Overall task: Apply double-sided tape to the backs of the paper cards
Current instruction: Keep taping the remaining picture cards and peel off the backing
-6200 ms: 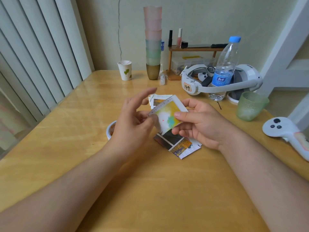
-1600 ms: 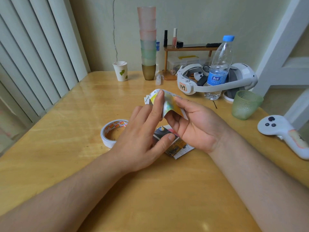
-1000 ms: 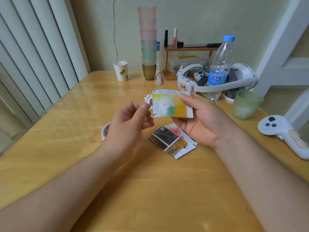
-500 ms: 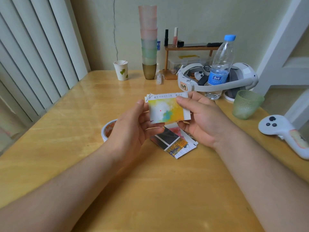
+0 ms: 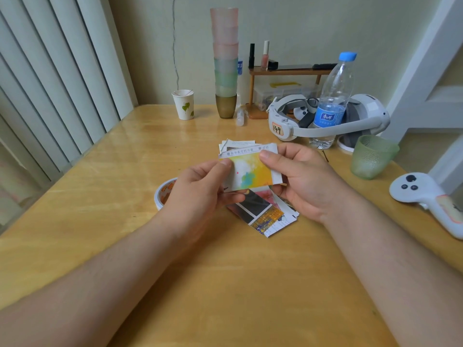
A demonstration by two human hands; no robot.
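Both hands, the left hand (image 5: pixel 200 191) and the right hand (image 5: pixel 303 179), pinch 1 yellow paper card (image 5: pixel 250 171) above the card pile (image 5: pixel 265 211), the tape roll (image 5: pixel 162 194) just left of it.

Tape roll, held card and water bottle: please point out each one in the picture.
Tape roll (image 5: pixel 161 194), head view, on its visible left rim beside the left hand.
Held card (image 5: pixel 253 172), head view, on its colourful printed face.
Water bottle (image 5: pixel 328 117), head view, on its blue label.

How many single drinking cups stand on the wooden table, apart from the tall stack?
2: a white paper cup with green leaves at the far side, left of the stack of tumblers, and a green textured glass cup at the right, near the white controller.
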